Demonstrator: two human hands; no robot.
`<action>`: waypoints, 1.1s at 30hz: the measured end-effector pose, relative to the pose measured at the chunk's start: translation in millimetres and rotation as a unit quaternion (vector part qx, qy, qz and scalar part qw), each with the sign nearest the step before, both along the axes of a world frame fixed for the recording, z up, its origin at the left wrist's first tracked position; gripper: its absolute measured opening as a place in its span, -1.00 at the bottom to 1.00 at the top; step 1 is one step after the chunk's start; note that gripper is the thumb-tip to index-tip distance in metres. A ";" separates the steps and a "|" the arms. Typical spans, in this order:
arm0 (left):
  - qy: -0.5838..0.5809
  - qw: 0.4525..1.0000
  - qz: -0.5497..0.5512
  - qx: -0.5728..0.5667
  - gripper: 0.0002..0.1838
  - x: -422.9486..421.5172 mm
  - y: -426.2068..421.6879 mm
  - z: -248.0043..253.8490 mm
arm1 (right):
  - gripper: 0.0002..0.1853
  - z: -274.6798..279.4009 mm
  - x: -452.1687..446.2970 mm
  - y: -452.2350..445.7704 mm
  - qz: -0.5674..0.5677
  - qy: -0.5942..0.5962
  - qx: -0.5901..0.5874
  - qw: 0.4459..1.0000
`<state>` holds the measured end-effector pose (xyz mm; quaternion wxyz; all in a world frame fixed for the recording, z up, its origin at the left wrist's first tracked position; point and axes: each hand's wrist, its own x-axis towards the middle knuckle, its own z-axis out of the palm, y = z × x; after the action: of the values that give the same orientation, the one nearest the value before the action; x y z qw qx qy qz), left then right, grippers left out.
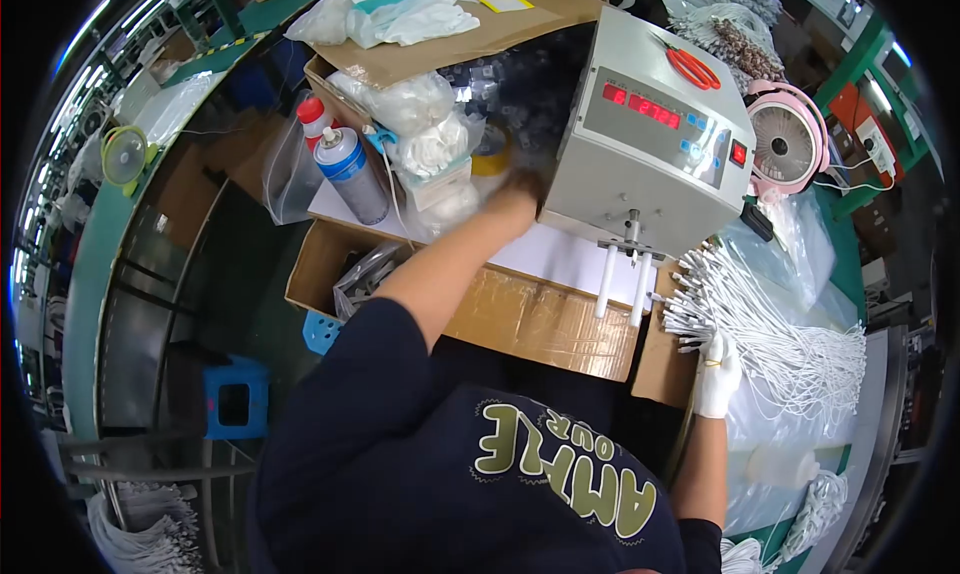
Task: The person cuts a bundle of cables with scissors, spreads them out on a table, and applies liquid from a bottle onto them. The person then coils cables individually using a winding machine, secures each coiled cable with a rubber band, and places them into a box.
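Observation:
My left hand [522,196] reaches in at the left side of a grey machine [650,189] with a red digital display. It is blurred and in shadow, so its fingers cannot be made out. Beside it are a roll of yellow tape [491,152] and white plastic bags [436,144]. My right hand [716,376], in a white glove, has its fingers closed at the connector ends of a big bundle of white cables [780,334]. Two white rods [607,282] stick out from the machine's front, left of that bundle.
Red-handled scissors [692,69] lie on the machine, with a pink fan [785,142] to its right. A spray can [352,177] and red-capped bottle [313,119] stand at the left. Cardboard [540,319] lines the front. A blue stool [236,398] is on the floor.

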<state>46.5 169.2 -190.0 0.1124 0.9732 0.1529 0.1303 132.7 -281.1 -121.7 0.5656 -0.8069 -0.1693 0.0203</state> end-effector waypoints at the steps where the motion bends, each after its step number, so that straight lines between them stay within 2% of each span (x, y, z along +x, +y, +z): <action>1: -0.003 1.000 -0.005 -0.004 -0.50 -24.4 -16.5 10.0 | -0.72 -2.8 1.8 -2.1 0.017 0.041 0.066 0.997; 3: -0.056 0.997 -0.049 -0.006 -0.56 -67.8 -39.2 15.9 | -0.72 -7.8 7.4 -7.4 0.052 0.122 0.193 0.972; 5: -0.089 0.991 -0.098 0.002 -0.63 -97.1 -38.3 19.0 | -0.72 -5.3 -0.2 2.2 0.030 -0.042 0.046 0.998; 7: -0.105 0.983 -0.150 0.018 -0.70 -120.6 -35.5 20.2 | -0.74 8.3 -5.2 10.9 0.045 -0.172 -0.127 0.976; 10: -0.174 0.971 -0.018 -0.166 -0.71 -132.9 -48.8 25.3 | -0.76 -4.6 26.6 14.0 0.017 0.003 0.105 0.994; 11: -0.191 0.969 0.016 -0.156 -0.71 -128.3 -51.1 28.4 | -0.76 17.1 15.0 29.3 0.033 0.108 0.254 0.961; 13: -0.222 0.962 0.084 -0.134 -0.73 -111.3 -56.6 34.7 | -0.77 58.8 -28.3 68.3 0.068 0.046 0.155 0.984; 14: -0.198 0.968 0.118 -0.098 -0.71 -99.2 -58.9 38.7 | -0.77 72.8 -51.6 85.6 0.083 0.014 0.107 0.991; 15: -0.175 0.971 0.151 -0.063 -0.70 -84.4 -62.6 42.4 | -0.78 80.0 -72.2 98.9 0.123 -0.206 0.009 0.971; 16: -0.152 0.971 0.183 -0.028 -0.68 -74.0 -63.6 45.3 | -0.77 86.7 -89.4 108.7 0.155 -0.413 -0.093 0.892; 18: -0.076 0.985 0.156 0.025 -0.64 -68.0 -55.5 42.1 | -0.74 111.2 -115.0 113.3 0.227 -0.346 -0.102 0.905; 19: -0.038 0.988 0.140 0.051 -0.62 -67.8 -52.6 39.0 | -0.77 109.5 -101.0 112.0 0.189 -0.387 -0.131 0.893; 22: 0.001 0.997 0.043 0.066 -0.62 -92.3 -54.5 33.5 | -0.86 112.6 -47.1 83.1 0.149 -0.280 -0.155 0.936; 26: -0.105 0.991 -0.034 0.074 -0.66 -120.2 -76.2 20.2 | -0.92 150.8 -54.1 91.1 0.169 -0.376 -0.216 0.885; 28: -0.144 0.986 -0.026 0.075 -0.67 -118.8 -92.5 34.9 | -0.95 143.4 -48.4 107.8 0.173 -0.415 -0.249 0.858; 31: -0.182 0.974 -0.082 0.105 -0.65 -112.8 -88.0 9.9 | -0.92 120.8 -35.4 122.5 0.169 -0.458 -0.293 0.822; 33: -0.183 0.975 -0.085 0.095 -0.66 -117.8 -82.9 3.8 | -0.92 120.5 -33.2 118.6 0.169 -0.460 -0.271 0.829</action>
<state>-71.3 86.3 -186.2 0.0562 0.9484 0.0333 0.3103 99.6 -162.5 -1.2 0.1684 -0.8029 -0.5308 -0.2126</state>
